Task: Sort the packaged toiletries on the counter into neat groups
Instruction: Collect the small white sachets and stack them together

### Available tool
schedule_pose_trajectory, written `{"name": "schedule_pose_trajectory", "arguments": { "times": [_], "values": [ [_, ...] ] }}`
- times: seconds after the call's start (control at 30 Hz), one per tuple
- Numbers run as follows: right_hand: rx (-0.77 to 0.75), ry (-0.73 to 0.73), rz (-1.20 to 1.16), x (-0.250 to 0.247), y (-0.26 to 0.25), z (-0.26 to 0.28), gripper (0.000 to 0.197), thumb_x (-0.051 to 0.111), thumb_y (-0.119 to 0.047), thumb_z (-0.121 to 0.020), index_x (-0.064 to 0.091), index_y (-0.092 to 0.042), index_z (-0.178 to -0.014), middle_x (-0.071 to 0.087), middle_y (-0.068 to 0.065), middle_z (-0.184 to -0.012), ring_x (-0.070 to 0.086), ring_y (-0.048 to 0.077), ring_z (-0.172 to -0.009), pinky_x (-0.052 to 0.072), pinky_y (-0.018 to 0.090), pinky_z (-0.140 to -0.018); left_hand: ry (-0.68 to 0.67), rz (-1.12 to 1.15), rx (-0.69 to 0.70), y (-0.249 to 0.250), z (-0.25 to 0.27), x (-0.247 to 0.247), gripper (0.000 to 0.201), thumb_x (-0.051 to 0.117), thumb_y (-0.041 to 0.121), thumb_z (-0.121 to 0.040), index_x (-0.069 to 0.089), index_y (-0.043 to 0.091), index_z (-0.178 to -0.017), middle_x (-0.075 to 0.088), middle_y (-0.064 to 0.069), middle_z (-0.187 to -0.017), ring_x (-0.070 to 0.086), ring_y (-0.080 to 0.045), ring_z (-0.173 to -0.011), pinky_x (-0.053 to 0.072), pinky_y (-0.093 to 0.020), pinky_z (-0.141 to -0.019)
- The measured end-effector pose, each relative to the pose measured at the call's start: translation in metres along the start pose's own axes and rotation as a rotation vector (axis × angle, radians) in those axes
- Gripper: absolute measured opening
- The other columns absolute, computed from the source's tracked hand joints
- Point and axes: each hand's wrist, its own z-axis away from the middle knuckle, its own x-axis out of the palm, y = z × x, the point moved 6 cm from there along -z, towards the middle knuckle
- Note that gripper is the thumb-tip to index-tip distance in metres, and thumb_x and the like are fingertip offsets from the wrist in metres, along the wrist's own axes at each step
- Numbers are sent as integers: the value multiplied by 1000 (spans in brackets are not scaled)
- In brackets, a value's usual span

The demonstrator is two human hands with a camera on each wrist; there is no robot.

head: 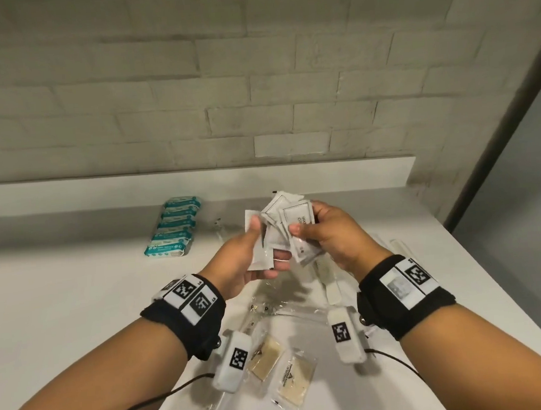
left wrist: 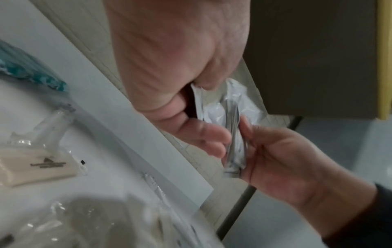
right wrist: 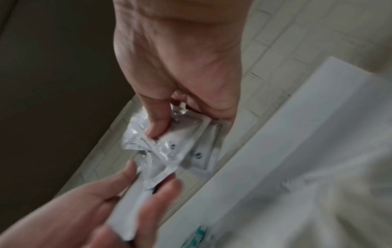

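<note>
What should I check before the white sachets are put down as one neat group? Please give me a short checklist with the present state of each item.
1. Both hands hold the white sachets: ok. The left hand and right hand both pinch the bundle above the counter.
2. Sachet edges squared: not ok, they fan out at different angles.
3. Only one kind in the bundle: cannot tell, the inner ones are hidden.
4. Teal packs already grouped: ok, one overlapping row near the back wall.
5. Beige packets grouped: not ok, they lie loose among clear wrappers near the front edge.
</note>
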Motion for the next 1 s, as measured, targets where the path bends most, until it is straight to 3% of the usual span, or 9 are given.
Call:
{"name": "schedule_pose_trajectory", "arguments": {
  "times": [0.07,0.2,0.3,0.43,0.53,0.63,0.77,0.87,1.0],
  "values": [
    [-178,4,283,-3,-17,0,20,67,9,-79,68,-6,-92,59,2,-88,57,15,-76,50,29,-68,28,81,-24,1,-3,-5,51,39,57,-93,67,15,-104,74,-12,-87,71,-20,-70,52,-23,-52],
    [-348,-102,721,10,-18,9,32,64,13,-80,74,-10,-100,48,6,-89,52,6,-77,45,6,-70,148,185,59,13,-10,-17,13,63,8,-88,64,13,-100,73,-4,-80,67,-17,-72,54,-26,-63],
    [-251,-57,849,-2,1,10,18,69,-3,-83,70,-13,-99,50,0,-92,53,11,-78,42,16,-70,243,245,150,19,-11,-29,18,61,-2,-88,63,13,-98,72,-2,-82,71,-12,-70,57,-24,-57],
    [26,65,513,-35,25,10,8,63,-9,-89,61,-12,-96,64,-1,-86,63,19,-79,51,27,-63,345,250,192,17,-13,-43,21,63,1,-88,63,12,-106,71,-4,-88,69,-14,-75,54,-22,-57],
    [48,107,69,-41,22,8,19,60,-1,-90,63,-9,-107,72,8,-96,68,22,-85,57,33,-79,347,244,184,13,-14,-42,20,62,0,-89,62,12,-105,70,-9,-96,69,-20,-86,58,-32,-72],
    [73,77,-197,-31,10,1,18,56,0,-91,64,-10,-105,72,7,-90,68,20,-80,59,31,-70,295,178,185,15,-13,-34,21,61,0,-89,62,13,-106,71,-7,-98,69,-22,-89,58,-34,-71],
    [118,-69,-209,4,8,-1,27,57,3,-89,61,-4,-116,72,14,-99,70,26,-89,58,39,-83,118,109,215,26,-9,-6,19,60,2,-89,67,14,-103,75,-7,-97,71,-24,-90,59,-34,-73],
    [78,-3,-218,14,10,-3,29,56,2,-91,60,-3,-119,70,16,-106,69,30,-95,56,45,-87,47,226,214,27,-7,2,20,55,12,-94,66,11,-111,73,-9,-104,70,-23,-96,58,-36,-83],
    [85,93,-197,2,19,-6,21,57,-4,-92,63,-7,-113,71,16,-108,68,34,-101,49,56,-94,-13,49,84,8,-2,1,16,65,3,-86,68,7,-102,74,-7,-93,71,-19,-83,58,-25,-67]
  ]
}}
